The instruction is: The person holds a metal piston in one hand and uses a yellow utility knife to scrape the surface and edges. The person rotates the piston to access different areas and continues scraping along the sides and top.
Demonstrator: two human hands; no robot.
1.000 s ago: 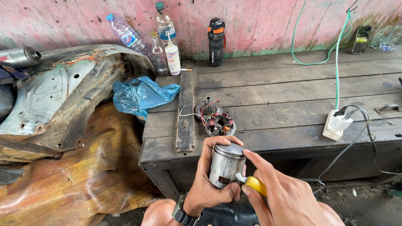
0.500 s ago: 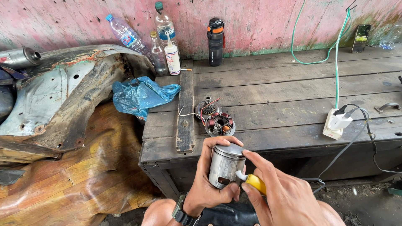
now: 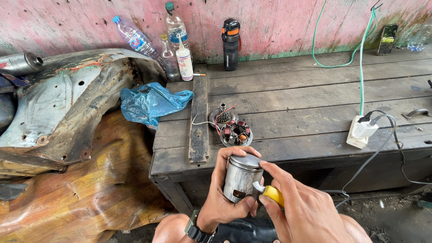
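Blue plastic bag, black flask, coil plate — perhaps a stator, white charger

Labelled bottles against pink wall

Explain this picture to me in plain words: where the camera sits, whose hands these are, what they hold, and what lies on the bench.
There is no machine here, only a person. The camera is worn on the head and looks down, so both hands at the bottom belong to the wearer.

The left hand, with a watch on its wrist, grips a shiny metal piston, a short cylinder with a closed top. The right hand holds a small yellow-handled tool with its pale tip against the piston's side.

Beyond them is a worn wooden bench. On it lie a round coil plate with copper windings, a small gear, a loose wooden plank, a blue plastic bag and a white power strip with cables. Plastic bottles and a black flask stand by the pink wall. Left of the bench rests a rusty metal body panel.
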